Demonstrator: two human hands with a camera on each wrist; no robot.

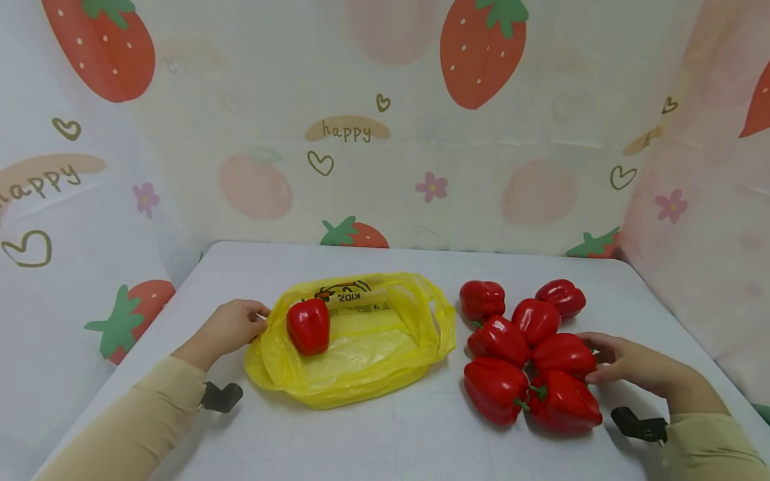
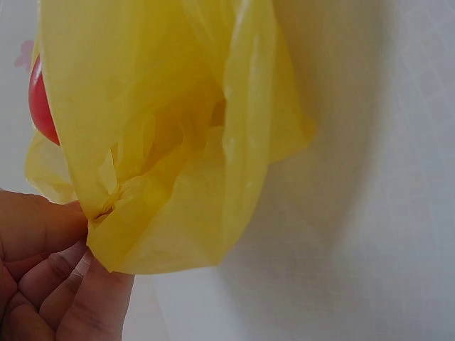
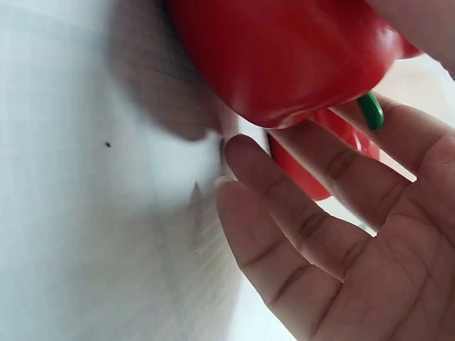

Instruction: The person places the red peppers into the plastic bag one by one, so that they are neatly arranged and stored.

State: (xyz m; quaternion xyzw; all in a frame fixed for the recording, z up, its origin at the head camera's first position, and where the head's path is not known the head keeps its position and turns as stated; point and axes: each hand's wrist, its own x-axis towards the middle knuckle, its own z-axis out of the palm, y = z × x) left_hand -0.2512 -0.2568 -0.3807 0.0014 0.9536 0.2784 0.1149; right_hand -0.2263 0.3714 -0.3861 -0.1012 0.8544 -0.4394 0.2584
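A yellow plastic bag [image 1: 361, 391] lies with its mouth spread on the table, and a red bell pepper [image 1: 309, 327] sits inside it on the left. My left hand [image 1: 231, 327] pinches the bag's left edge between thumb and fingers, clearly seen on the bag [image 2: 178, 213] in the left wrist view. At the right, my right hand [image 1: 637, 364] is at the side of a red bell pepper [image 1: 563, 356] in a cluster. In the right wrist view its loosely extended fingers [image 3: 284, 206] reach under and behind that pepper [image 3: 284, 57], thumb on the opposite side.
Several more red bell peppers [image 1: 494, 391] lie close together on the white table [image 1: 385, 441], right of the bag. Strawberry-printed cloth [image 1: 385, 187] walls the table at the back and both sides. Dark wrist camera mounts [image 1: 639, 425] stick out by both sleeves.
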